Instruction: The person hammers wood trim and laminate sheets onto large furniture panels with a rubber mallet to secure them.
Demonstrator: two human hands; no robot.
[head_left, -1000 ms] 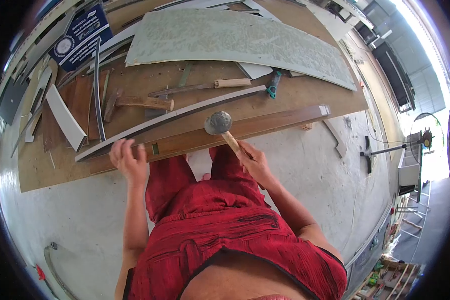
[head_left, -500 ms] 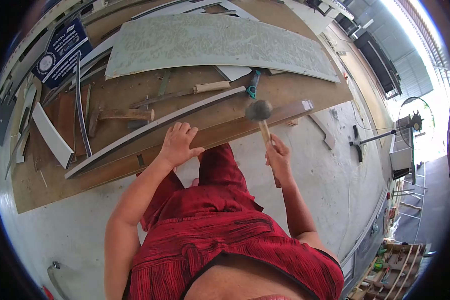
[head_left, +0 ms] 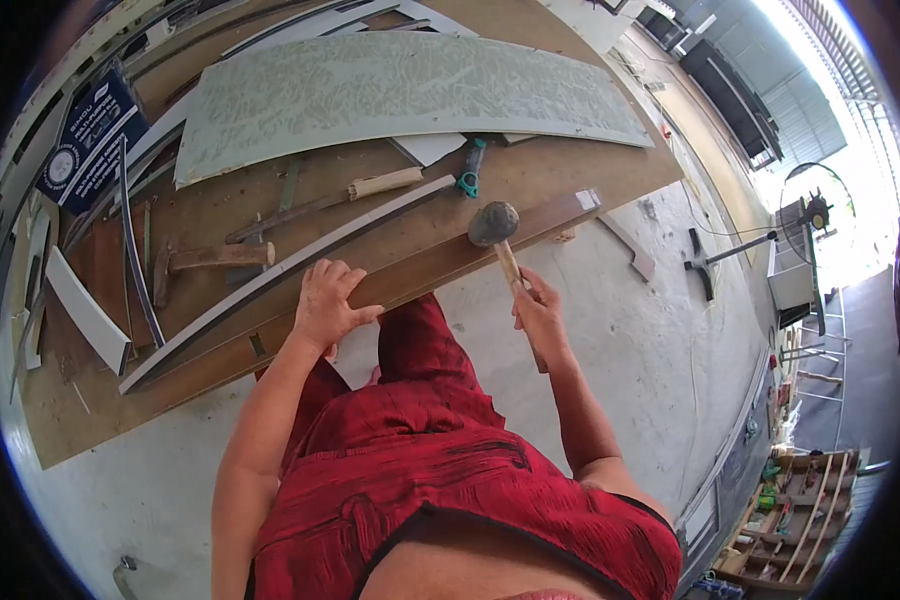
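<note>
A mallet with a dark rounded head [head_left: 493, 224] and a pale wooden handle is gripped in my right hand [head_left: 540, 318], fingers wrapped round the handle. Its head overlaps the right part of a long brown wooden plank [head_left: 420, 278] that lies along the table's near edge. On the plank's left part rests my left hand [head_left: 332, 303], fingers laid over it and thumb stretched out to the right. Just beyond that hand runs a long, thin white strip [head_left: 300, 262] with a dark side, slightly curved in this view.
The table [head_left: 530, 170] also bears a hammer [head_left: 215, 257], a wooden-handled tool [head_left: 385, 183], a teal-handled tool [head_left: 469, 182], a large pale panel [head_left: 410, 95], a short white piece [head_left: 88, 305] and a blue printed package [head_left: 90, 140]. A stand fan [head_left: 816, 212] stands right.
The view has shifted, so the table appears further left. The mallet head sits slightly lower against the plank. My left hand keeps its place on the plank.
</note>
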